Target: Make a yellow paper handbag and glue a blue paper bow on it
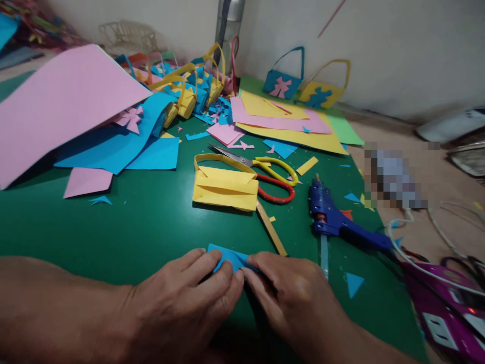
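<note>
Between my two hands, low over the green table, is a small piece of blue paper (pixel 229 256) with a folded edge. My left hand (pixel 189 293) presses its fingers on the left part of the paper. My right hand (pixel 295 288) pinches the right end between thumb and fingers. The lower part of the paper is hidden by my fingers. Just beyond lies a small yellow paper bag (pixel 225 188) with a strip handle. Scissors (pixel 265 172) with one yellow and one red handle lie beside it, and a thin wooden stick (pixel 272 230) points toward my right hand.
A blue glue gun (pixel 329 212) lies at the right, near a purple power strip (pixel 443 303) and cables. Pink sheets (pixel 71 96) and blue sheets (pixel 109 144) are stacked at the left. Several finished paper bags (pixel 185 101) stand behind. Paper scraps (pixel 354 284) dot the green table (pixel 151 222).
</note>
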Demonstrator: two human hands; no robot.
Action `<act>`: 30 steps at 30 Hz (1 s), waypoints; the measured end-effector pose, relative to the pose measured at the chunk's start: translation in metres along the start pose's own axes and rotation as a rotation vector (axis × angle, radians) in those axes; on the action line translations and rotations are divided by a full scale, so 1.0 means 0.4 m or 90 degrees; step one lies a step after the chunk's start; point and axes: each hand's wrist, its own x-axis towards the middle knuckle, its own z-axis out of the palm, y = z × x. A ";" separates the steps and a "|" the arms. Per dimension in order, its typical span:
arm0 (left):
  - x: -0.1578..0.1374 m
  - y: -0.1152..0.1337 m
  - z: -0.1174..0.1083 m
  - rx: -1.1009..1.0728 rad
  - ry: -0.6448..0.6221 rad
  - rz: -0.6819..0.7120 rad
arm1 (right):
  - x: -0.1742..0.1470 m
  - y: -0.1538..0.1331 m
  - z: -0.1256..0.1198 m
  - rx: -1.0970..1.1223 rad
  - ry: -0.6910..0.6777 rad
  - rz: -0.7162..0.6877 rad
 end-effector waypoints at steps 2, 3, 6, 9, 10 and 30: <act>0.004 -0.002 0.003 -0.026 -0.006 -0.001 | -0.015 0.004 -0.004 -0.014 0.006 -0.003; 0.005 -0.002 0.006 -0.036 -0.003 -0.003 | -0.022 0.006 -0.005 -0.019 0.012 -0.008; 0.007 -0.004 0.014 -0.039 -0.020 -0.017 | -0.040 0.011 -0.004 -0.017 0.021 -0.016; 0.011 -0.010 0.015 -0.028 -0.053 -0.009 | -0.050 0.015 -0.004 0.003 0.003 0.000; 0.012 -0.013 0.014 -0.028 -0.062 -0.004 | -0.051 0.016 -0.004 0.013 -0.010 0.009; 0.022 -0.015 0.017 -0.032 -0.060 -0.006 | -0.066 0.023 -0.022 -0.039 -0.023 0.002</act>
